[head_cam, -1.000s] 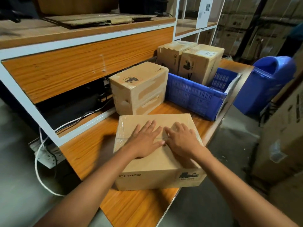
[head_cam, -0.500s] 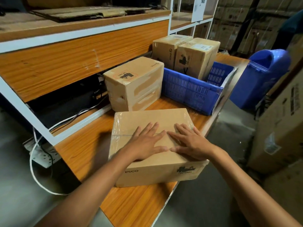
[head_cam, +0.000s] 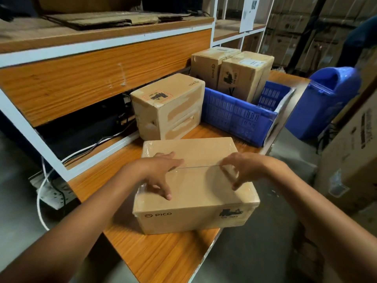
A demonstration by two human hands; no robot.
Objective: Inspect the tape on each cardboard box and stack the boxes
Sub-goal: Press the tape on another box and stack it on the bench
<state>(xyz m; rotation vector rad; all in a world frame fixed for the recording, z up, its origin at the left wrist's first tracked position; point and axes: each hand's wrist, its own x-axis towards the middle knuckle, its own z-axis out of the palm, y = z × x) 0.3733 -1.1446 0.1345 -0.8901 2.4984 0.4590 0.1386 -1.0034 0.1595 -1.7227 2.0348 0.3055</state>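
Cardboard box (head_cam: 201,188) lies long-axis crosswise, PICO face nearest, under spread left hand (head_cam: 159,172) and right hand (head_cam: 241,168).

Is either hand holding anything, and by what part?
Nothing is gripped: the left hand and right hand only touch the top of the near box, along its tape seam.

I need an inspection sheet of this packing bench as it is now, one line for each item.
Surface: wooden table.
Job's things: near box, clear tape over its top seam; second box behind it; two boxes standing in the blue crate.
Clutter: flattened cardboard on the shelf.
Grips: left hand and right hand rest on the near box's top, holding nothing.
Cables: white cable and power strip left of the table; black cable under the shelf.
Surroundings: blue bin and large cartons to the right.
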